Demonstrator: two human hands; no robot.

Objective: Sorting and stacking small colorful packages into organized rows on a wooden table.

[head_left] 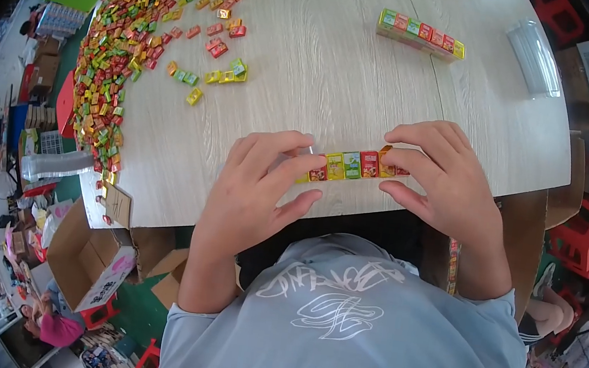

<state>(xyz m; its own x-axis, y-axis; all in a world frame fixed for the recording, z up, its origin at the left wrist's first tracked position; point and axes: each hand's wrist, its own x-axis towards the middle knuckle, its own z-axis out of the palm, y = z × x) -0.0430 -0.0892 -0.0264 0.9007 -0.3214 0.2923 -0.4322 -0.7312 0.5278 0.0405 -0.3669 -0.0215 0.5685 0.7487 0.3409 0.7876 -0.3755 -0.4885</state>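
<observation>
The person's left hand and right hand each pinch one end of a row of small coloured boxes, thumbs below and fingers curled over the top, holding it just above the near edge of the pale wooden table. Farther out, a few loose boxes lie scattered. Beyond them, a second finished row rests at the right, near a stack of clear sleeves, and a big heap of boxes covers the far left.

Far up and left of the hands, a heap of loose colourful packets sprawls over the wooden table. Up right, a finished packet row lies beside a clear plastic stack.
</observation>
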